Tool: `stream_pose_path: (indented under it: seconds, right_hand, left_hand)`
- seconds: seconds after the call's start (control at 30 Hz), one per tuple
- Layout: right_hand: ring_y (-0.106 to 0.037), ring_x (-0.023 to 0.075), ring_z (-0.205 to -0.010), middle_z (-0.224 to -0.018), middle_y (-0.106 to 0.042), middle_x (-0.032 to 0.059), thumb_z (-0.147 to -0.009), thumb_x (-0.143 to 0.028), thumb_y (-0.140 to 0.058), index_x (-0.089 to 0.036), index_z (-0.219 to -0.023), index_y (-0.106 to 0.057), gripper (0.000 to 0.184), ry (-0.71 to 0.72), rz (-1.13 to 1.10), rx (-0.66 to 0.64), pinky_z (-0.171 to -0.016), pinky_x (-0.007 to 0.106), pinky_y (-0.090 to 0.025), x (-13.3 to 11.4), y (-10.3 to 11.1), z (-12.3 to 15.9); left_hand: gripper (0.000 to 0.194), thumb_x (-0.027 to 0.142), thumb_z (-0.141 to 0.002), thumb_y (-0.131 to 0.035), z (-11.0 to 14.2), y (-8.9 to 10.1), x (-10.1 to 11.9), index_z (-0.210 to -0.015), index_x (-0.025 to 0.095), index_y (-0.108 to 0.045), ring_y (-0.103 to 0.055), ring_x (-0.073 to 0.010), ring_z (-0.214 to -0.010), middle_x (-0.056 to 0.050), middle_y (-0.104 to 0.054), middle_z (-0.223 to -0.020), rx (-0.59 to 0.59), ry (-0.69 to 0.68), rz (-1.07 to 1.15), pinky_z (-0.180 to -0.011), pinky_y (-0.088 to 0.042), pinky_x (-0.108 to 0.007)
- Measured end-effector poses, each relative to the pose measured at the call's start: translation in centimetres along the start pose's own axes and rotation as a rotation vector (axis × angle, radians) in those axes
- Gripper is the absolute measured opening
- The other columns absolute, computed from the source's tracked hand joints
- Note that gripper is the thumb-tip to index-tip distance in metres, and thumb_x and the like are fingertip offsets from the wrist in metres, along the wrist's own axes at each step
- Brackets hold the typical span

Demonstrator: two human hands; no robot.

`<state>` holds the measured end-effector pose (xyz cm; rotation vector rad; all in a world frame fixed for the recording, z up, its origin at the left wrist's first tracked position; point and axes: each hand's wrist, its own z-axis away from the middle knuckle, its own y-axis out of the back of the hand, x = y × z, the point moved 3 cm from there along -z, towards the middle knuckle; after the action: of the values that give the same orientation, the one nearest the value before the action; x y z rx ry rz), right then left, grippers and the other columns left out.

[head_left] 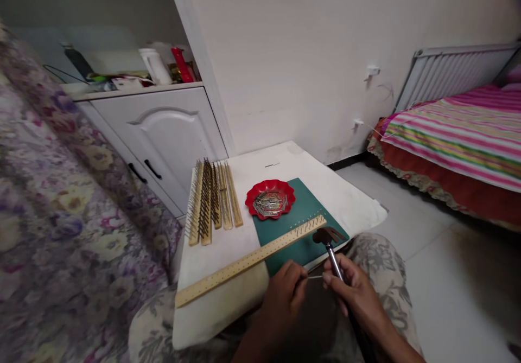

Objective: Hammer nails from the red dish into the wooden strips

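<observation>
My right hand (353,286) is wrapped round the handle of a claw hammer (334,260), its dark head pointing up over the green mat's near edge. My left hand (287,286) is closed, fingers curled together. A thin pale nail (315,277) spans from its fingers to my right thumb and fingertips. Just beyond both hands lies a long wooden strip (244,262) with rows of small holes, set slantwise; several nails (307,224) stand in its right end. That end rests on a green mat (285,249). A red scalloped bowl (271,184) holds many loose nails (271,204).
Several wooden strips bristling with nails (207,205) lie at the white table's (228,314) left. Two thin nails (272,165) lie near its back. A white cabinet (171,129) and floral curtain (89,216) stand left; a bed (456,135) is at right.
</observation>
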<state>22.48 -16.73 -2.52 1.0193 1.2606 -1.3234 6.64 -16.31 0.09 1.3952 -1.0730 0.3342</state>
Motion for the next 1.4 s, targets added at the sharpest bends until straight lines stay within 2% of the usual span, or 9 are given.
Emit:
stream_pose_path:
  seconds: [0.3, 0.37, 0.47, 0.57, 0.77, 0.87, 1.03, 1.1, 1.4]
  right_hand:
    - [-0.033, 0.0032, -0.034, -0.06, -0.051, -0.0078, -0.07, -0.039, -0.069, -0.021, -0.084, -0.052, 0.028, -0.007, -0.054, 0.022, -0.026, 0.013, -0.028, 0.4, 0.5, 0.9]
    - [-0.033, 0.0031, -0.034, -0.061, -0.051, -0.0079, -0.068, -0.037, -0.07, -0.021, -0.085, -0.053, 0.029, -0.013, -0.075, 0.025, -0.027, 0.013, -0.029, 0.5, 0.5, 1.0]
    - [-0.034, 0.0024, -0.034, -0.062, -0.053, -0.0073, -0.068, -0.036, -0.071, -0.02, -0.086, -0.053, 0.03, -0.018, -0.109, 0.025, -0.027, 0.012, -0.029, 0.8, 0.3, 0.9]
    - [-0.034, 0.0027, -0.034, -0.06, -0.053, -0.0072, -0.066, -0.037, -0.071, -0.019, -0.085, -0.054, 0.031, -0.018, -0.144, 0.027, -0.027, 0.012, -0.029, 0.9, 0.2, 0.7]
    - [-0.037, 0.0035, -0.034, -0.059, -0.054, -0.0077, -0.064, -0.039, -0.074, -0.02, -0.083, -0.055, 0.033, -0.044, -0.149, 0.058, -0.027, 0.013, -0.03, 1.5, 0.1, 0.2]
    - [-0.036, 0.0025, -0.03, -0.059, -0.058, -0.0069, -0.066, -0.043, -0.072, -0.02, -0.083, -0.053, 0.035, -0.074, -0.124, 0.047, -0.026, 0.013, -0.028, 2.0, 0.1, -0.1]
    - [-0.033, 0.0011, -0.025, -0.057, -0.06, -0.0064, -0.072, -0.048, -0.065, -0.018, -0.084, -0.052, 0.035, -0.111, -0.065, 0.023, -0.026, 0.014, -0.025, 2.9, 0.0, -0.4]
    - [-0.033, 0.001, -0.025, -0.056, -0.059, -0.0065, -0.072, -0.049, -0.065, -0.017, -0.084, -0.052, 0.036, -0.127, -0.059, 0.01, -0.026, 0.014, -0.025, 3.3, 0.0, -0.5]
    - [-0.033, 0.0027, -0.025, -0.044, -0.049, -0.0111, -0.075, -0.05, -0.061, -0.019, -0.085, -0.048, 0.036, -0.185, -0.084, -0.014, -0.028, 0.012, -0.023, 3.9, -0.2, -0.6]
  left_hand:
    - [0.015, 0.012, -0.08, -0.044, -0.2, 0.3, 1.4, -0.076, 0.019, -0.057, -0.05, -0.0134, -0.071, -0.002, -0.054, -0.077, 0.0, -0.039, 0.018, -0.062, -0.035, -0.024]
    - [0.011, 0.014, -0.077, -0.049, -0.2, 0.2, 1.1, -0.071, 0.019, -0.057, -0.05, -0.0126, -0.067, -0.001, -0.055, -0.071, 0.038, 0.044, 0.143, -0.06, -0.035, -0.023]
    - [0.003, 0.019, -0.072, -0.058, -0.3, -0.7, 0.1, -0.07, 0.018, -0.056, -0.051, -0.0114, -0.059, 0.002, -0.055, -0.061, 0.103, 0.247, 0.532, -0.058, -0.038, -0.023]
    - [0.012, 0.024, -0.067, -0.064, -0.4, -2.4, -0.8, -0.072, 0.016, -0.057, -0.052, -0.0104, -0.053, 0.003, -0.057, -0.055, 0.156, 0.368, 0.888, -0.057, -0.04, -0.023]
    - [0.016, 0.028, -0.064, -0.068, -0.2, -4.8, -2.1, -0.07, 0.015, -0.06, -0.056, -0.0107, -0.052, 0.0, -0.063, -0.058, 0.22, 0.431, 1.081, -0.056, -0.042, -0.023]
    - [0.015, 0.029, -0.069, -0.064, -0.8, -3.8, -3.0, -0.073, 0.015, -0.062, -0.057, -0.0117, -0.055, 0.0, -0.064, -0.061, 0.234, 0.4, 0.976, -0.057, -0.043, -0.024]
    - [0.014, 0.03, -0.077, -0.057, -3.4, 0.7, -4.6, -0.074, 0.018, -0.064, -0.057, -0.0141, -0.072, 0.0, -0.061, -0.071, 0.408, 0.226, 0.359, -0.069, -0.044, -0.026]
    - [0.015, 0.028, -0.08, -0.054, -4.5, 1.6, -4.9, -0.073, 0.018, -0.063, -0.057, -0.0139, -0.075, -0.001, -0.061, -0.076, 0.434, 0.153, 0.2, -0.07, -0.043, -0.025]
    - [0.015, 0.024, -0.083, -0.05, -6.6, 0.9, -5.8, -0.076, 0.019, -0.063, -0.057, -0.0125, -0.076, 0.0, -0.059, -0.078, 0.393, 0.122, -0.023, -0.071, -0.042, -0.023]
